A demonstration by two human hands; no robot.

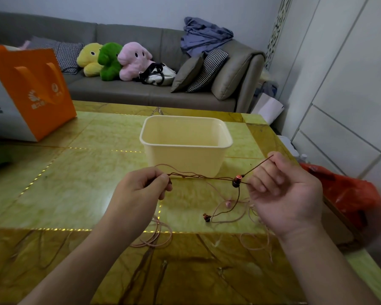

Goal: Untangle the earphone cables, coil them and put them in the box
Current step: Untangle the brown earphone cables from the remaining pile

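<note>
My left hand (141, 190) hides the cable's end inside its grip, and the thin pink loops (156, 236) blur against the yellow-green marbled desk (53, 183). I pinch the tangled brown earphone cable (198, 176) taut between both hands; my right hand (282, 194) grips it beside a dark copper earbud (237, 181). The cream plastic box (185, 146) stands open just behind; a second earbud (207, 217) lies below. An orange paper bag (35, 91) sits far left.
</note>
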